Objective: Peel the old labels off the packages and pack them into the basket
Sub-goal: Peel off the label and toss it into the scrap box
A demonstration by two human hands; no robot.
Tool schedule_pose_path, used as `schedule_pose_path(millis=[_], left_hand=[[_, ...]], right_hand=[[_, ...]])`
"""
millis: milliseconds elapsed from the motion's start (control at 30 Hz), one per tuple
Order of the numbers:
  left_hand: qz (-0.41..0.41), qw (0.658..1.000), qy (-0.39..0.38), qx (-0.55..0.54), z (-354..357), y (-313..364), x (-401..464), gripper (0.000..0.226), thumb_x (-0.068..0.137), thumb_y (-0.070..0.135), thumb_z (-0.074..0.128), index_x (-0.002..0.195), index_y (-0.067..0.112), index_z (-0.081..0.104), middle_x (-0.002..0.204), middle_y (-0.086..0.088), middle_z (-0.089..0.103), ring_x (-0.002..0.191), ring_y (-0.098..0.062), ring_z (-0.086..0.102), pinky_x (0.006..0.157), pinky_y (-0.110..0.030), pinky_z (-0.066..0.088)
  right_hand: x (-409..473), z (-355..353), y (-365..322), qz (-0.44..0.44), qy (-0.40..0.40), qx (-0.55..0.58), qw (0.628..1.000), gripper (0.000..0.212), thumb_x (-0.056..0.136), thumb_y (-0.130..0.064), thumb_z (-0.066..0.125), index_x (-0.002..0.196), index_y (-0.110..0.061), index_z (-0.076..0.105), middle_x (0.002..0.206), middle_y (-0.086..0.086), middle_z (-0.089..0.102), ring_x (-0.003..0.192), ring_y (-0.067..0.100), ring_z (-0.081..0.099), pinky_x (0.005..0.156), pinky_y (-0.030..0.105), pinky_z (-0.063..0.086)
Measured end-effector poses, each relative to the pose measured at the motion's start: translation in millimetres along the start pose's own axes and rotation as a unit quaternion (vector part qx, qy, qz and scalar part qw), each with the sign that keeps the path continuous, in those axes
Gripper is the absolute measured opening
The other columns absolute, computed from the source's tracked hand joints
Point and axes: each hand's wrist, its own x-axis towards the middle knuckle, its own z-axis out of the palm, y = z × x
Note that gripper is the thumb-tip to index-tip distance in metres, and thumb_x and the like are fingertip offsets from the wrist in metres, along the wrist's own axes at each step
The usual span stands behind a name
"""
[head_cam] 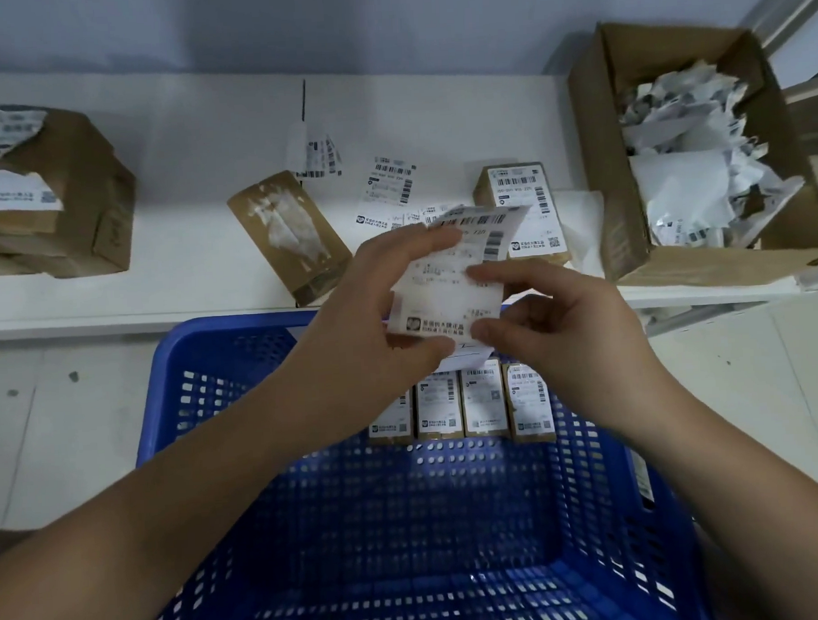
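Fingers (434,237) above white shelf (197,234) (blue wall (244,26))

The near half of the blue basket (175,367) lies open, its floor bare. A row of labelled packages (462,401) blocks its far end, and both hands, the left hand (374,306) and the right hand (562,322), hang over that end with a label (452,279). On the table (179,132), bare room runs between the left box (50,194) and the peeled package (291,235). At far right, the scrap carton (681,157) apparently fills the corner.
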Motion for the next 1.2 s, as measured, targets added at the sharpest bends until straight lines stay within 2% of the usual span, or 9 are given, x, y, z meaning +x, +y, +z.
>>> schedule_pose_path(millis=[200, 333, 400, 500, 600, 833, 1000, 1100, 1200], left_hand=[[-0.068, 0.990, 0.116, 0.038, 9, 1, 0, 0.029, 0.085, 0.027, 0.080, 0.101, 0.039, 0.059, 0.128, 0.014, 0.055, 0.099, 0.000, 0.067, 0.075, -0.026, 0.061], [-0.150, 0.979, 0.138, 0.018, 22, 2, -3, 0.024, 0.085, 0.042, 0.075, 0.089, 0.024, 0.059, 0.094, 0.004, 0.073, 0.083, -0.014, 0.071, 0.077, -0.041, 0.061], [-0.159, 0.976, 0.145, -0.043, 28, 2, -3, 0.026, 0.088, 0.036, 0.074, 0.086, 0.016, 0.057, 0.088, -0.001, 0.075, 0.084, -0.021, 0.073, 0.082, -0.048, 0.060], [-0.086, 0.983, 0.144, -0.075, 31, 3, -4, 0.020, 0.091, 0.016, 0.074, 0.088, 0.016, 0.055, 0.093, 0.000, 0.077, 0.089, -0.019, 0.075, 0.082, -0.049, 0.062], [-0.053, 0.988, 0.135, -0.049, 30, 3, -4, 0.016, 0.092, 0.015, 0.074, 0.095, 0.023, 0.061, 0.096, 0.006, 0.077, 0.090, -0.014, 0.074, 0.080, -0.041, 0.062], [-0.138, 0.975, 0.131, -0.111, 30, 0, 0, 0.014, 0.090, 0.013, 0.074, 0.102, 0.020, 0.073, 0.095, 0.001, 0.078, 0.092, -0.014, 0.074, 0.092, -0.042, 0.060], [-0.167, 0.967, 0.136, -0.136, 27, -1, 2, 0.020, 0.088, 0.010, 0.076, 0.102, 0.023, 0.076, 0.094, -0.002, 0.078, 0.093, -0.016, 0.075, 0.086, -0.030, 0.060], [-0.165, 0.967, 0.148, -0.126, 24, -1, 3, 0.020, 0.090, 0.009, 0.075, 0.104, 0.023, 0.076, 0.095, 0.000, 0.078, 0.093, -0.014, 0.074, 0.084, -0.024, 0.059], [-0.167, 0.969, 0.154, -0.096, 22, -2, 4, 0.019, 0.091, 0.013, 0.075, 0.103, 0.028, 0.076, 0.095, 0.001, 0.077, 0.092, -0.013, 0.074, 0.084, -0.025, 0.060]], right_hand=[[5, -4, 7, 0.003, 0.068, 0.038, 0.997, 0.050, 0.083, -0.007, 0.082, 0.122, -0.034, 0.069, 0.102, 0.009, 0.068, 0.072, 0.020, 0.060, 0.079, 0.048, 0.061], [4, -5, 6, -0.004, 0.090, 0.048, 0.995, 0.051, 0.082, -0.008, 0.083, 0.122, -0.036, 0.068, 0.097, 0.005, 0.064, 0.069, 0.011, 0.057, 0.074, 0.026, 0.052], [2, -2, 3, -0.021, 0.092, 0.034, 0.995, 0.051, 0.082, -0.007, 0.083, 0.123, -0.034, 0.066, 0.103, 0.005, 0.064, 0.072, 0.011, 0.060, 0.074, 0.021, 0.052], [-1, 4, 1, -0.034, 0.088, 0.014, 0.995, 0.052, 0.083, -0.004, 0.081, 0.125, -0.029, 0.064, 0.107, 0.008, 0.064, 0.074, 0.011, 0.062, 0.072, 0.024, 0.058], [-4, 7, 0, -0.034, 0.086, 0.017, 0.996, 0.052, 0.083, -0.003, 0.080, 0.125, -0.030, 0.064, 0.106, 0.011, 0.065, 0.072, 0.012, 0.063, 0.072, 0.028, 0.060], [-8, 9, -2, -0.020, 0.065, 0.086, 0.994, 0.047, 0.085, 0.000, 0.078, 0.121, -0.028, 0.067, 0.099, 0.007, 0.069, 0.073, 0.014, 0.067, 0.071, 0.026, 0.055], [-8, 9, 3, -0.023, 0.052, 0.042, 0.998, 0.042, 0.086, -0.005, 0.079, 0.117, -0.030, 0.068, 0.103, -0.001, 0.070, 0.084, 0.021, 0.073, 0.081, 0.046, 0.061], [-6, 5, 5, -0.067, 0.050, -0.047, 0.995, 0.038, 0.083, -0.012, 0.083, 0.115, -0.030, 0.069, 0.110, -0.006, 0.060, 0.081, 0.014, 0.071, 0.081, 0.029, 0.058], [-7, -1, 6, -0.158, 0.066, -0.201, 0.964, 0.035, 0.081, -0.018, 0.086, 0.114, -0.023, 0.075, 0.100, -0.003, 0.051, 0.075, 0.007, 0.058, 0.073, 0.014, 0.046]])
